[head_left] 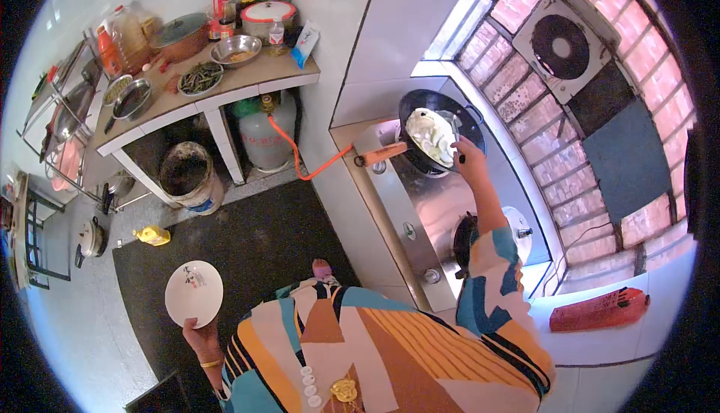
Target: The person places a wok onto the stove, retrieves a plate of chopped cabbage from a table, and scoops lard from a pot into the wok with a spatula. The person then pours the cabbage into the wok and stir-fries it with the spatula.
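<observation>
My left hand (201, 338) is closed on the near rim of a white plate (193, 304) with dark writing, held out low over the dark floor mat. At the stove, my right hand (470, 156) is closed around a dark-handled utensil (461, 159), whose working end I cannot make out. Pale, white slices of food (430, 134) lie in a heap just beyond that hand, within the outline of the black wok (411, 105). A wooden wok handle (381, 155) sticks out to the left.
A steel gas stove (409, 207) stands under the barred window. On the left counter (255, 70) are a dish of green vegetables (200, 79), a metal bowl (235, 51) and several bottles. Below sit a gas cylinder (266, 139) with an orange hose (289, 150) and a bucket (193, 180). A yellow bottle (152, 235) is on the floor.
</observation>
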Motion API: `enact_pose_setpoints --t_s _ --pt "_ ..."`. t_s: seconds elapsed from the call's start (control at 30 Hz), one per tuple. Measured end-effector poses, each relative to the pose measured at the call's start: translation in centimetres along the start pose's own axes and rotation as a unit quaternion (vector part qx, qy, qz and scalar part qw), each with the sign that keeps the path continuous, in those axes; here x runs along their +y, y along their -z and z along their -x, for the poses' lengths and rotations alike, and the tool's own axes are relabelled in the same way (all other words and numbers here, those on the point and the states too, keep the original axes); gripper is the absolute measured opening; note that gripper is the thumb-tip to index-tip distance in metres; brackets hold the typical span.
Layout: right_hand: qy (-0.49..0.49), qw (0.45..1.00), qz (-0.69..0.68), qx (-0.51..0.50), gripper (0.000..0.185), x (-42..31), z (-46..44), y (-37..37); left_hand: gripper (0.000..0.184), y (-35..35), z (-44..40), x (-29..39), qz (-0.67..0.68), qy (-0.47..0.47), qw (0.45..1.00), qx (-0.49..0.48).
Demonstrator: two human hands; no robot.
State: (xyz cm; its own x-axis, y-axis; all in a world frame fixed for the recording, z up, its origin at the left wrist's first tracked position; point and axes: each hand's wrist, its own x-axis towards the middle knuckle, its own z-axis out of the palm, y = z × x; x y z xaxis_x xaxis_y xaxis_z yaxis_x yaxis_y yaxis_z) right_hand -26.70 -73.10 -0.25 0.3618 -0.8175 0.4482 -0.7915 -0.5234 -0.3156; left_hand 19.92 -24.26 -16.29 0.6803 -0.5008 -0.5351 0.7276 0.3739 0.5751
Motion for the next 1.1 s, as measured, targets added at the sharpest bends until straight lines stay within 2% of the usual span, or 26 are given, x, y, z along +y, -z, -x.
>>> enact_pose_setpoints --t_s 0.07,0.1,0.2,0.27,0.33,0.37,0.4,0.47,0.5,0.6,0.63,0.73,0.83,0.9,0.93,0.97,1.0,1.03,1.1 --pt "-0.032 0.999 -0.022 -0.002 0.017 1.5 0.8 -1.5 0.060 -1.2 0.4 0.2 -0.006 0.007 1.000 -0.012" --pt "-0.041 0.998 0.007 -0.039 0.017 1.0 1.7 -1.7 0.060 -1.7 0.4 0.5 -0.010 0.008 1.000 -0.018" --pt "0.020 0.999 0.010 -0.026 0.016 -0.3 3.2 -0.6 0.060 -1.1 -0.7 0.6 -0.041 -0.008 0.999 -0.022" --pt "0.016 0.999 0.036 -0.018 0.016 -1.5 3.9 1.2 0.059 -0.5 -1.3 0.2 -0.100 -0.041 0.994 -0.017" --pt "0.037 0.998 0.045 0.004 0.019 -3.6 4.6 2.2 0.058 -1.4 -1.8 0.4 -0.105 -0.020 0.994 -0.019" --pt "-0.001 0.999 0.041 -0.005 0.026 -4.7 4.8 2.2 0.058 -2.2 -1.7 0.7 -0.080 0.020 0.996 -0.022" --pt "0.006 0.999 0.043 -0.021 0.027 -5.0 4.5 1.9 0.057 -3.8 -0.9 0.8 -0.055 0.059 0.996 -0.025" --pt "0.018 0.997 0.048 -0.057 0.031 -4.9 3.6 1.1 0.055 -5.8 -0.3 0.9 -0.085 0.043 0.994 -0.049" --pt "0.053 0.998 0.019 -0.038 0.031 -4.2 3.3 -0.2 0.055 -6.0 -0.6 0.8 -0.081 0.053 0.994 -0.058" --pt "0.050 0.990 0.020 -0.129 0.030 -4.5 3.1 -1.0 0.053 -4.9 -2.5 0.3 -0.114 0.031 0.989 -0.088" --pt "0.067 0.992 0.044 -0.098 0.027 -5.1 3.2 -0.9 0.053 -4.3 -3.3 0.1 -0.130 0.013 0.987 -0.098" --pt "0.000 0.996 0.032 -0.084 0.021 -6.3 3.2 -0.7 0.052 -8.2 -0.3 0.4 -0.075 0.036 0.996 -0.045" --pt "-0.014 1.000 -0.013 0.020 0.014 -3.0 2.0 -2.0 0.051 -6.8 -1.1 0.1 -0.061 0.063 0.995 -0.052" --pt "-0.131 0.988 0.035 0.072 0.012 -1.8 0.1 -1.4 0.050 -5.0 -2.2 0.1 -0.071 0.074 0.993 -0.066" --pt "-0.048 0.986 0.042 0.156 0.013 -0.9 -0.9 -0.6 0.050 -4.0 -2.6 0.1 -0.078 0.080 0.991 -0.072" --pt "-0.093 0.981 0.038 0.163 0.014 -0.3 -2.0 0.3 0.050 -4.0 -2.5 0.4 -0.106 0.062 0.990 -0.070" --pt "-0.122 0.975 0.094 0.160 0.019 1.3 -3.0 1.3 0.051 -4.0 -1.9 0.4 -0.133 0.042 0.988 -0.068" --pt "-0.181 0.952 0.202 0.141 0.028 -0.5 -3.7 3.6 0.051 -4.1 -1.5 0.4 -0.159 0.023 0.985 -0.066" --pt "-0.176 0.945 0.238 0.136 0.035 1.0 -4.7 6.5 0.051 -4.5 -0.9 0.6 -0.110 0.044 0.992 -0.034"
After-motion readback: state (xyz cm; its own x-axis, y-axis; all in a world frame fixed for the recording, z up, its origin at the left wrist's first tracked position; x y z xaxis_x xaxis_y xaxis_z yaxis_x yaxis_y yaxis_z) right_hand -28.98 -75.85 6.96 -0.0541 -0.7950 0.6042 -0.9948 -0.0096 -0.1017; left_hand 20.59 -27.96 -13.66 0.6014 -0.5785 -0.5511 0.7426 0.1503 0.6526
